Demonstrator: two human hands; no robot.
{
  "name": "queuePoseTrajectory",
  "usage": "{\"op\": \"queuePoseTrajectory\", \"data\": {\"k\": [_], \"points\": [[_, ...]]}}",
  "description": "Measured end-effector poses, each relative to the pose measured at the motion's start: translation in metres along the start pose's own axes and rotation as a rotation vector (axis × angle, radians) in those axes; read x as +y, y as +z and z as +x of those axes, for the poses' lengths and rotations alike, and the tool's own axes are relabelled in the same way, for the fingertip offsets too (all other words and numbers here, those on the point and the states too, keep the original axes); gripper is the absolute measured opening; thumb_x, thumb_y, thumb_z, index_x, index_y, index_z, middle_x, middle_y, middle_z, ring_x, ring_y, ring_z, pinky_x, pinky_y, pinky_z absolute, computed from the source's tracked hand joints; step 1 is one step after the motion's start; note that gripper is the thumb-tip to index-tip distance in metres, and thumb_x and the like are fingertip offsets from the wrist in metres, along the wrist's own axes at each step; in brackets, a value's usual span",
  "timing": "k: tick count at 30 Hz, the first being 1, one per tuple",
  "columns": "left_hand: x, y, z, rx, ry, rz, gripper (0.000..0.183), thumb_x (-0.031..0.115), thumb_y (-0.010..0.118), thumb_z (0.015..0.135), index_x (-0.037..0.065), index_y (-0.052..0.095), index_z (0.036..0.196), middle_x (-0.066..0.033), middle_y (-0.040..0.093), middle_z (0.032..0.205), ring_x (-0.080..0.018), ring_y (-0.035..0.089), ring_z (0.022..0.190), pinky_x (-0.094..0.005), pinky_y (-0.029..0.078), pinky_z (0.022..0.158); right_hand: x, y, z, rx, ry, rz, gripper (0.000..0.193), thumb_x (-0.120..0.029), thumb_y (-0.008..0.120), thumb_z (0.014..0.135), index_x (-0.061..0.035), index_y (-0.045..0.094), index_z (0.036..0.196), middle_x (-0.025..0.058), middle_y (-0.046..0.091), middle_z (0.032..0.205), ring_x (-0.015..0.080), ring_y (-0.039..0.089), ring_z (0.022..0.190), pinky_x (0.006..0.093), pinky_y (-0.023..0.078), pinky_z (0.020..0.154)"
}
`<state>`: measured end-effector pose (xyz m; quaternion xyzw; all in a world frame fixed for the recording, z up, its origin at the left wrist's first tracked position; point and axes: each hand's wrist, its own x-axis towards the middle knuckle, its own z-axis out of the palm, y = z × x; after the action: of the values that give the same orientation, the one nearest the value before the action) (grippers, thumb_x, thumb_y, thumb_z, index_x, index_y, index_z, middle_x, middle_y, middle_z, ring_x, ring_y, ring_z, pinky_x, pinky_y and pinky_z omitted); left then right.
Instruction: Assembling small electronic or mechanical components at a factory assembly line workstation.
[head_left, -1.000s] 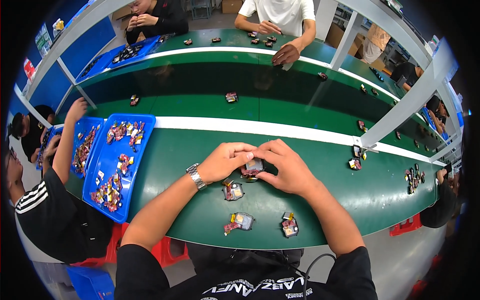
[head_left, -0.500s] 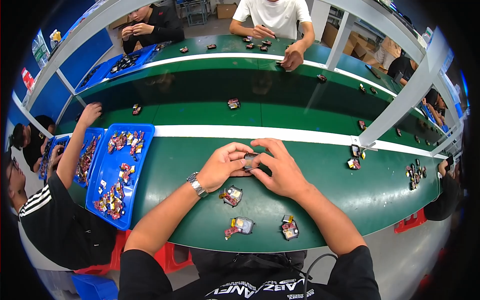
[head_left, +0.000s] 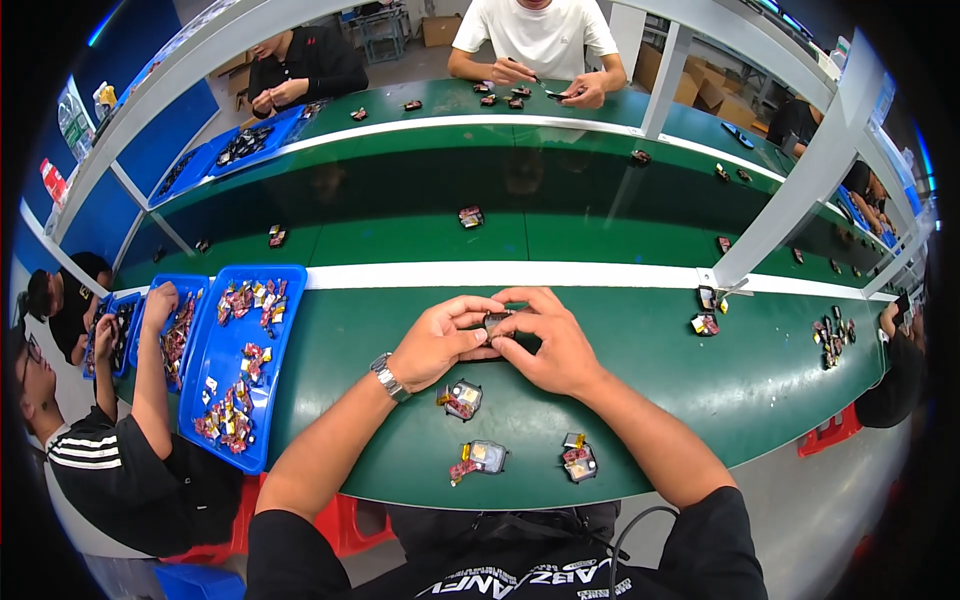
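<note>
Between my two hands is a small dark-framed device housing, held just above the green bench. My left hand, with a metal watch at the wrist, closes on its left side. Fingers and thumb of my right hand pinch its right side and cover much of it. Closer to me lie similar open housings with red circuit boards and yellow tape: one below my left hand, another near the front edge, and a third to its right.
A blue tray of small red and yellow circuit parts sits at left, beside a co-worker's arm. More assemblies cluster at right. A white rail and slanted post stand beyond my hands. Other assemblies lie on the far belt.
My fingers have shifted slightly around the housing, covering more of it. The co-worker at left has drawn a hand back to the trays. The person opposite has brought both hands together.
</note>
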<state>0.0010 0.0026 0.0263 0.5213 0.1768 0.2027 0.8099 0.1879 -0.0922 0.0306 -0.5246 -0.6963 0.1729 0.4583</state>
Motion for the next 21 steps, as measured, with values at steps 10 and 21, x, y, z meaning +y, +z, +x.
{"op": "queuePoseTrajectory", "data": {"k": [10,21], "points": [[0.0,0.005,-0.001,0.047,0.064,-0.071,0.03,-0.001,0.055,0.095,0.001,0.051,0.125,-0.0138,0.057,0.126,-0.022,0.062,0.113,-0.041,0.056,0.097,0.001,-0.003,-0.002,0.025,-0.002,0.13,0.011,-0.006,0.071,0.082,-0.0057,0.072,0.092,0.0112,0.059,0.125,0.0276,0.056,0.116,0.0378,0.047,0.097],[-0.01,0.005,-0.003,0.073,0.286,0.133,0.013,-0.001,0.061,0.094,-0.003,0.061,0.106,-0.0128,0.062,0.11,-0.0228,0.066,0.102,-0.0373,0.062,0.086,0.016,-0.003,0.0,-0.091,0.111,0.579,0.013,-0.011,0.067,0.091,-0.0032,0.07,0.101,0.0127,0.056,0.13,0.0219,0.056,0.117,0.036,0.045,0.1]]}}
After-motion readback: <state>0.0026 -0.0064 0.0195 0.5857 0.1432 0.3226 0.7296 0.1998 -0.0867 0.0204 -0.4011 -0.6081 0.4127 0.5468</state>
